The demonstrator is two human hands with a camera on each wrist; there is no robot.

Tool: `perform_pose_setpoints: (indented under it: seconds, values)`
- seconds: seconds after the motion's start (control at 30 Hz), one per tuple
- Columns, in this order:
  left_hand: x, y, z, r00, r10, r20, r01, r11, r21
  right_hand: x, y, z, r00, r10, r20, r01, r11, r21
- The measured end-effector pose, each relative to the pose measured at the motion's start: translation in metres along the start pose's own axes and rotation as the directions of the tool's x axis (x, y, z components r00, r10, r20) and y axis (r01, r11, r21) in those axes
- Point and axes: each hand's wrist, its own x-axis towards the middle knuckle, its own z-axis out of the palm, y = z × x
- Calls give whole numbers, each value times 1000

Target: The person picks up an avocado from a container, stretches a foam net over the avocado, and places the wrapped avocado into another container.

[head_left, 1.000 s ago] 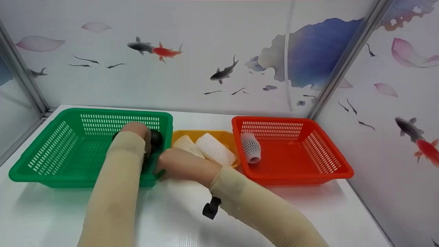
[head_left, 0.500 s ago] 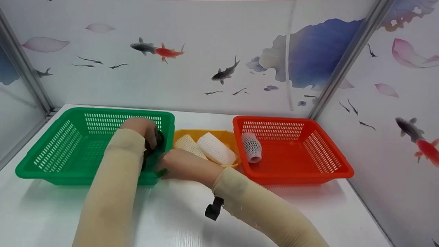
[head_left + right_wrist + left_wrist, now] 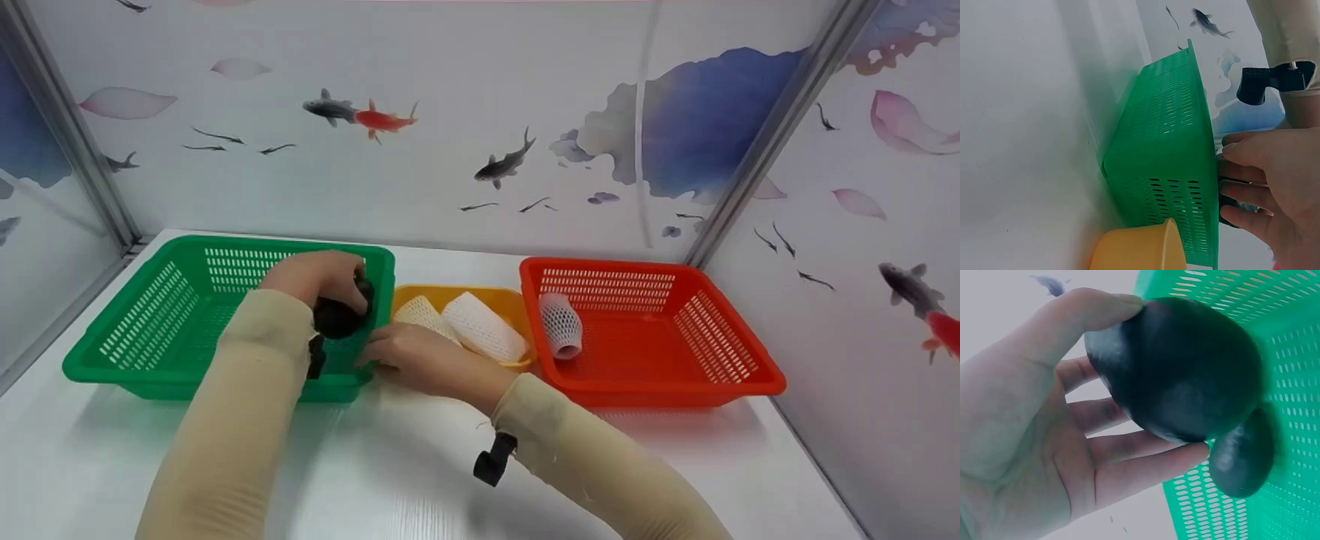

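Dark oval item (image 3: 1185, 371): now more fully exposed, gripped by left hand (image 3: 322, 276), thumb and fingers curled, at right edge of green basket (image 3: 150, 380) | right hand (image 3: 427, 360): loosely extended, near-right corner | hold judged gained

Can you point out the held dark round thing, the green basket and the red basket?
Held dark round thing (image 3: 1179, 371), left wrist view, its facing side.
Green basket (image 3: 1157, 157), right wrist view, outer wall.
Red basket (image 3: 641, 337), head view, bare floor.
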Motion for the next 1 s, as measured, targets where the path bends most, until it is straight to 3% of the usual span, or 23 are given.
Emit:
perform_pose_setpoints:
  seconds: [0.17,0.27,0.43,0.53,0.77,0.83,1.0]
  values:
    - [-2,12,0,999,41,-9,-41,999,7,-12,7,-8,992,92,-81,-88,995,56]
    - [-1,20,1,996,89,-14,-88,995,52,-19,12,-10,976,126,-179,-116,991,61]
    - [-3,28,2,982,179,-57,-173,980,97,-33,18,-10,913,139,-383,-144,989,17]
    - [-4,31,3,974,209,-89,-201,976,88,-40,20,-11,871,197,-450,-198,979,45]
    - [-12,46,12,940,312,-137,-309,950,46,-58,18,-18,818,422,-391,-357,905,231]
    - [-16,52,14,927,346,-147,-349,937,5,-62,18,-20,810,449,-377,-373,891,258]
    - [-23,58,18,890,423,-170,-436,899,-47,-69,20,-19,798,452,-398,-377,890,256]
